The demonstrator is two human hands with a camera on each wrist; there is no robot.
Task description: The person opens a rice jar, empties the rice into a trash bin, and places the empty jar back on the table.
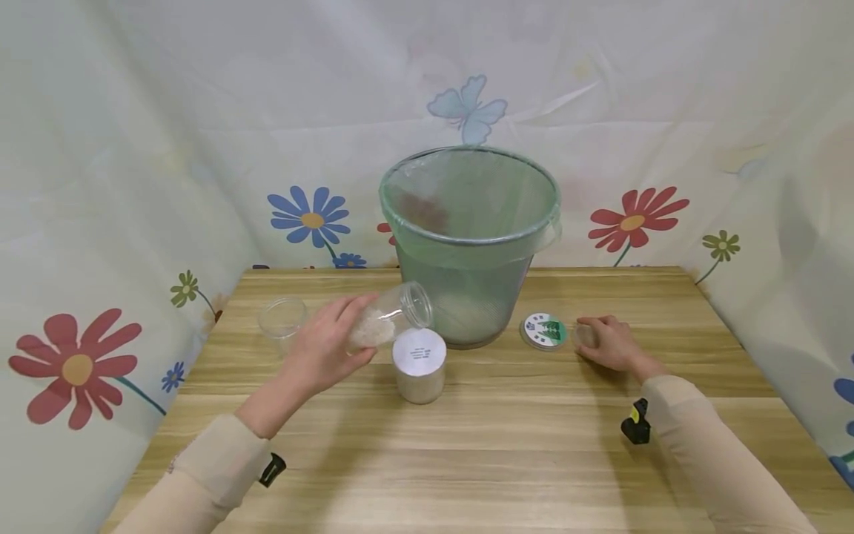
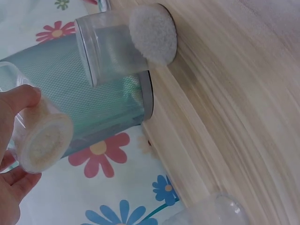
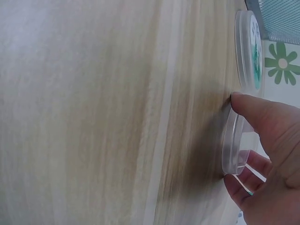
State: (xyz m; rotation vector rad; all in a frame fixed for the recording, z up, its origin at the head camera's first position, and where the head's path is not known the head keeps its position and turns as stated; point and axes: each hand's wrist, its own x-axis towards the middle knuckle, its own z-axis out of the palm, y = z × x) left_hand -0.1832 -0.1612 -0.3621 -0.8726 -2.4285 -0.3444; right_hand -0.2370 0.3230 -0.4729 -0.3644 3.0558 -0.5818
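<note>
In the head view my left hand [image 1: 323, 345] grips a clear jar [image 1: 399, 311], tilted with its uncovered mouth to the right and white grains in its lower part. Its base, lined with grains, faces the left wrist view. Just right of that hand stands a lidded jar [image 1: 420, 374] of white grains with a printed white label on top. My right hand [image 1: 612, 345] pinches the rim of a clear lid [image 3: 230, 140] at the table, thumb on one side and fingers on the other. Beside it lies a lid with a green and white label [image 1: 543, 331].
A mesh bin [image 1: 460, 289] lined with a green bag stands at the back middle of the wooden table [image 1: 467, 460]. An uncovered clear jar [image 1: 283, 319] stands left, behind my left hand. A flowered curtain [image 1: 320, 133] hangs behind and at both sides.
</note>
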